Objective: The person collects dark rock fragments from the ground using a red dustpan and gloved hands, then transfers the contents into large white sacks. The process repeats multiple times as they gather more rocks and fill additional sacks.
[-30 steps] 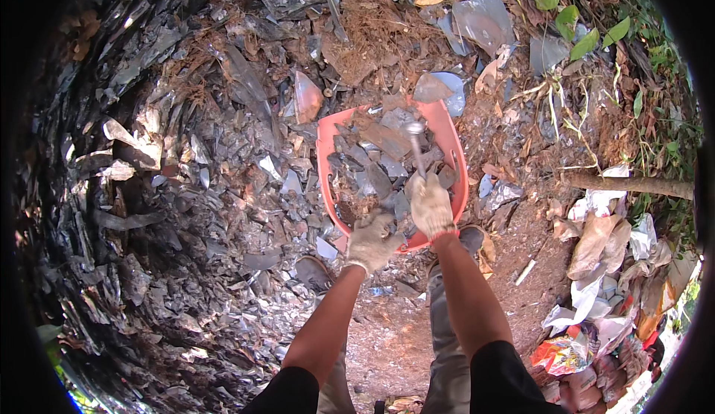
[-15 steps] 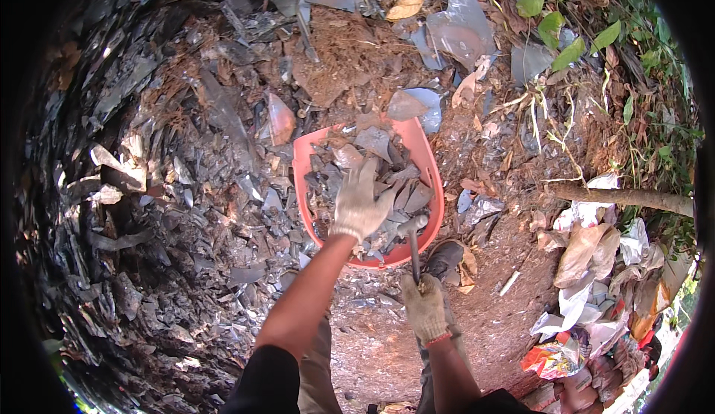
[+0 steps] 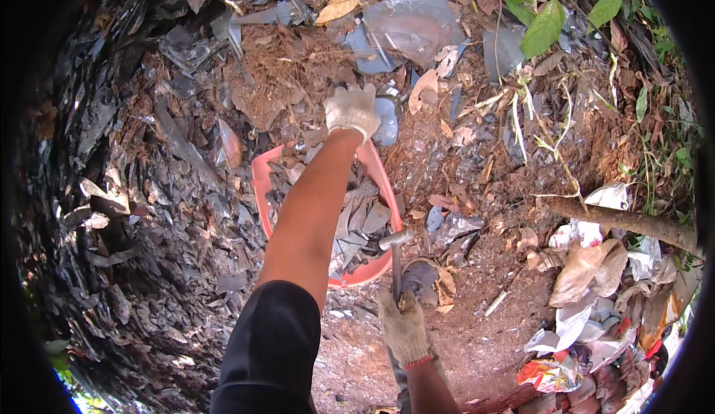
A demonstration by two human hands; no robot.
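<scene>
My left hand [image 3: 351,111], in a pale knitted glove, reaches past the far rim of an orange-pink plastic pan [image 3: 383,179]. Its fingers point down at the littered ground beside a blue-grey glass shard [image 3: 386,121]; the fingertips are hidden, so I cannot tell whether they grip anything. Flat grey shards [image 3: 370,216] lie heaped in the pan, partly covered by my left forearm. Close to the pan's near right side, my right hand [image 3: 404,327], also gloved, is closed round the handle of a hammer [image 3: 396,241], whose metal head points away from me.
Dark broken glass [image 3: 149,257] covers the ground at the left. Larger panes [image 3: 417,15] lie at the far side. A branch [image 3: 633,220] and crumpled wrappers [image 3: 573,324] are at the right, with green leaves [image 3: 544,26] above. My shoe [image 3: 421,280] stands by the hammer.
My left hand has moved from the shards inside the pan to the ground beyond its far rim. The right hand still holds the hammer. The whole view has shifted somewhat.
</scene>
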